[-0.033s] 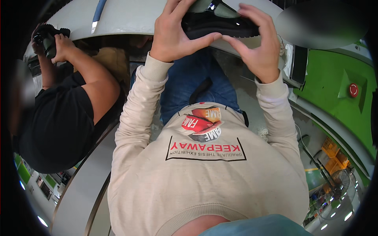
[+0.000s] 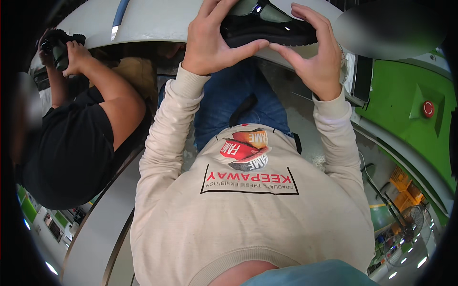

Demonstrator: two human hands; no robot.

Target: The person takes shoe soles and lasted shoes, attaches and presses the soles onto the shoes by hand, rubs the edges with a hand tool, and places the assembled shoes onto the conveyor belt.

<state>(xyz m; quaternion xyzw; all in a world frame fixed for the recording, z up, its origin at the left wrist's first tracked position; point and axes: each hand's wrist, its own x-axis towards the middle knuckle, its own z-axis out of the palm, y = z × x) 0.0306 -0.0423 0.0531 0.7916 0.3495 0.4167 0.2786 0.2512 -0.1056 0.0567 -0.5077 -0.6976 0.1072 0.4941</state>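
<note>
A glossy black shoe (image 2: 272,32) with a strap, a small buckle and a thick ridged sole is at the top of the view, lying sideways between my hands. My left hand (image 2: 210,45) grips its left end, thumb along the sole. Around the right end curves my right hand (image 2: 320,59), its fingers over the toe and its thumb under the sole. Both thumb tips nearly meet below the sole's middle. The shoe's upper part is cut off by the frame's top edge.
A blue-handled knife (image 2: 119,19) lies on the white worktable (image 2: 157,24), left of my hands. Close on the left, a co-worker in a black shirt (image 2: 76,148) holds another black shoe (image 2: 59,45). To the right stands a green machine (image 2: 405,90) with a red button (image 2: 428,109).
My right hand has shifted very slightly to the right, and the shoe's toe end with it. My left hand stays in place.
</note>
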